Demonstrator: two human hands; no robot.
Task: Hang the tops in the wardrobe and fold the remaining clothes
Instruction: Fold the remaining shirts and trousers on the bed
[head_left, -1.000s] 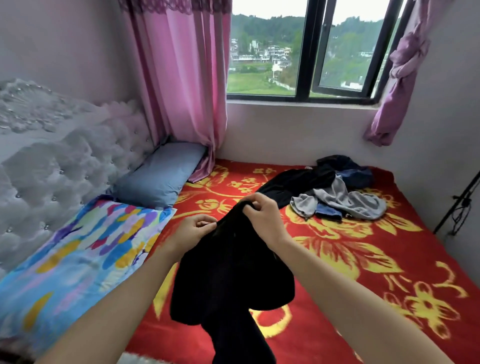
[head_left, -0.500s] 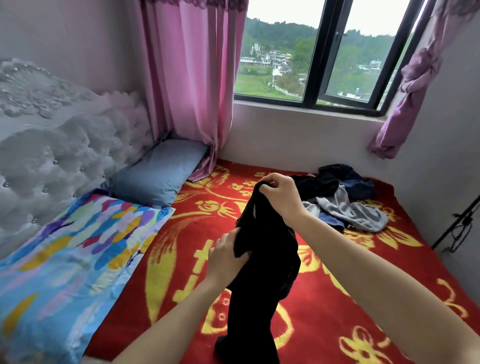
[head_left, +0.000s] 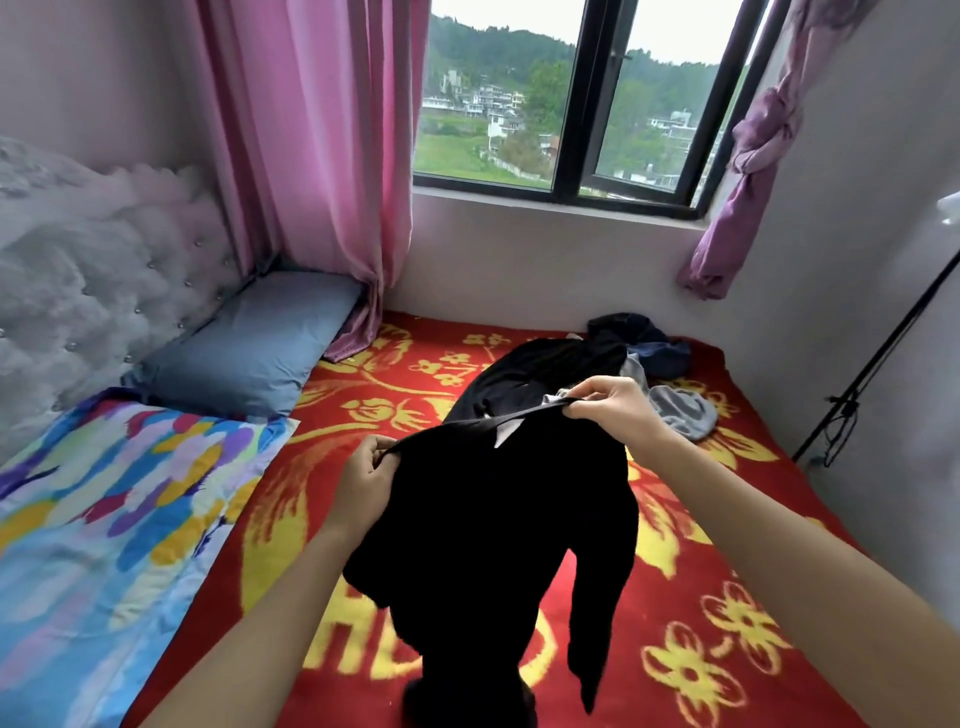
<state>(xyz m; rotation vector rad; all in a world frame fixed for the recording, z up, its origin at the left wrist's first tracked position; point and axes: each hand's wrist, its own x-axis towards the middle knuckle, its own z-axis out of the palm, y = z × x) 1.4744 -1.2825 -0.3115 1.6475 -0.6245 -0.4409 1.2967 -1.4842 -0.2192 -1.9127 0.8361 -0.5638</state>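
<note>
- The step in hand, as I judge it, is spreading the black garment (head_left: 493, 530) by its top edge to see what it is and where it goes.
- To do it well: pull the edge taut and level, let the body hang free, and find the shoulders or waistband before choosing hanger or fold. A long strip dangles on the right; whether it is a sleeve or a leg I cannot tell.
- The left hand (head_left: 363, 486) pinches the lower end of the edge, its fingers (head_left: 378, 451) curled tight on the cloth.
- The right hand (head_left: 615, 410) pinches the higher end between thumb and fingertips (head_left: 584, 402), the other fingers bent.
- The garment hangs between the hands above the red floral blanket (head_left: 727, 519), its lower end out of view.
- The pile of clothes (head_left: 665, 374) waits at the far end of the bed, below the window.
</note>
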